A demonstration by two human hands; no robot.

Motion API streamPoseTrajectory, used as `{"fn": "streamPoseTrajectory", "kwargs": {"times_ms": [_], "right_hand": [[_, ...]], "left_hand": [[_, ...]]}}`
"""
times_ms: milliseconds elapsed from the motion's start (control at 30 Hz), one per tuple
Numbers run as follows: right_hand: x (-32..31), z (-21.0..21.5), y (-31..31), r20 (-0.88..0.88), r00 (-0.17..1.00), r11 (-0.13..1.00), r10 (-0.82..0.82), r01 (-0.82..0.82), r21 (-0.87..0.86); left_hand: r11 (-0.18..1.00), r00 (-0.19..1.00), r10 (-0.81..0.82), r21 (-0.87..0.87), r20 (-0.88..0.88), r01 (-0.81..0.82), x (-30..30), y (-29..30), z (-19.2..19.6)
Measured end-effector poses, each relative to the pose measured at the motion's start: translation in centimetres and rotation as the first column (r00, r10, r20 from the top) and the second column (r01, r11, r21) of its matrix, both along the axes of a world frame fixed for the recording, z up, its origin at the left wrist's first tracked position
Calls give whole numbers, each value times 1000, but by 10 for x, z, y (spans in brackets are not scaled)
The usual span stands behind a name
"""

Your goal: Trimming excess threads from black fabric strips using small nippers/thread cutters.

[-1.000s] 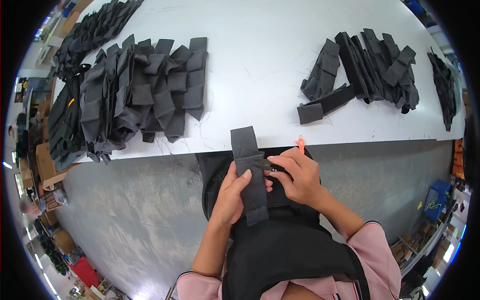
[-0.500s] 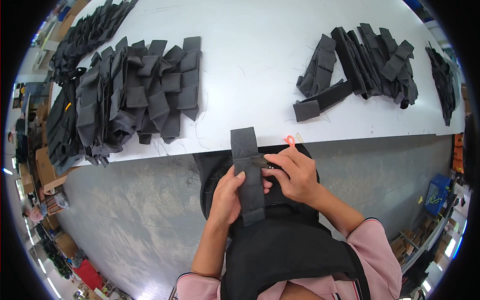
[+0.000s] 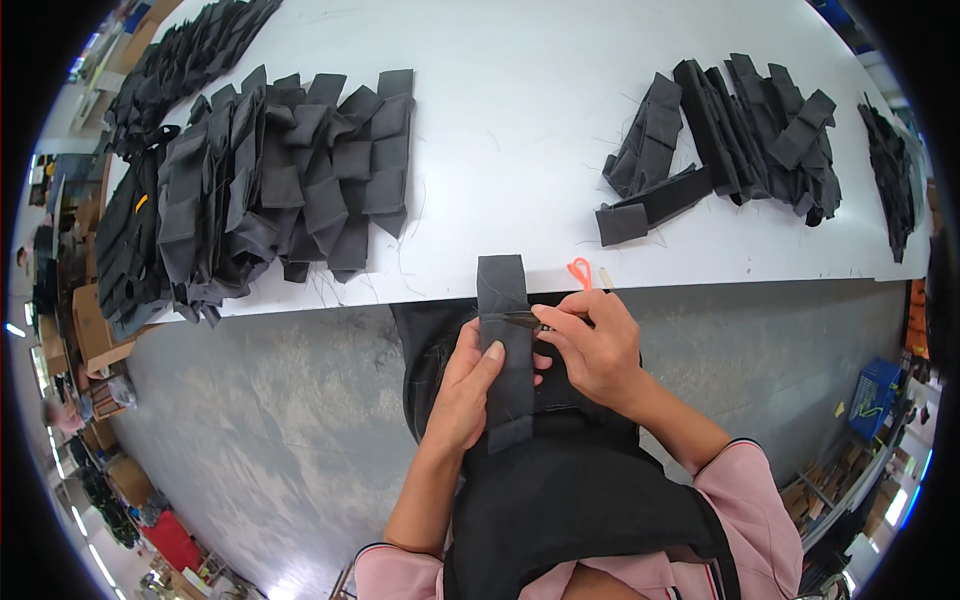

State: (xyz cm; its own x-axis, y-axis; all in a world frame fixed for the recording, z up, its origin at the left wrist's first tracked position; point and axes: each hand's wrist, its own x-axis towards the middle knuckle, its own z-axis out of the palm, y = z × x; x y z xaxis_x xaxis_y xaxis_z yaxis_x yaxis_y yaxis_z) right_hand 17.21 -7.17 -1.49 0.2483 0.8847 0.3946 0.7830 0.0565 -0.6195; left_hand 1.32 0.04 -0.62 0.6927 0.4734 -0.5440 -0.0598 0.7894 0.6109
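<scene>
My left hand (image 3: 468, 385) grips a dark grey fabric strip (image 3: 510, 385) with stitched cross seams, thumb on its face and fingers behind. The strip stands lengthwise over my lap, its top end reaching over the table edge. In my closed right hand (image 3: 597, 345) is a pair of thread snips (image 3: 522, 319), mostly covered by the fingers. Their dark blades lie at a seam on the strip's upper part, where loose threads show. An orange loop (image 3: 580, 270) sticks up beyond the right hand; whether it is tied to the snips I cannot tell.
The white table (image 3: 510, 160) carries a big heap of grey fabric strips (image 3: 290, 180) at left and a smaller pile (image 3: 750, 130) at right. One folded strip (image 3: 650, 207) lies nearer its front edge. Black pieces (image 3: 888, 180) lie far right. A blue crate (image 3: 875, 393) stands on the floor.
Both hands and the strip have shifted slightly right in view, and the strip is more upright. The snips stay at the upper seam. The table scene has shifted slightly as the view moved.
</scene>
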Motion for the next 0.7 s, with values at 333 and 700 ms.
{"fn": "streamPoseTrajectory", "kwargs": {"times_ms": [333, 700], "right_hand": [[11, 0, 0, -69, 994, 996, 90, -91, -12], [10, 0, 0, -243, 966, 992, 88, -107, -65]], "left_hand": [[999, 999, -44, -25, 5, 44, -2, 2, 0], [997, 998, -60, -55, 29, 62, -2, 3, 0]]}}
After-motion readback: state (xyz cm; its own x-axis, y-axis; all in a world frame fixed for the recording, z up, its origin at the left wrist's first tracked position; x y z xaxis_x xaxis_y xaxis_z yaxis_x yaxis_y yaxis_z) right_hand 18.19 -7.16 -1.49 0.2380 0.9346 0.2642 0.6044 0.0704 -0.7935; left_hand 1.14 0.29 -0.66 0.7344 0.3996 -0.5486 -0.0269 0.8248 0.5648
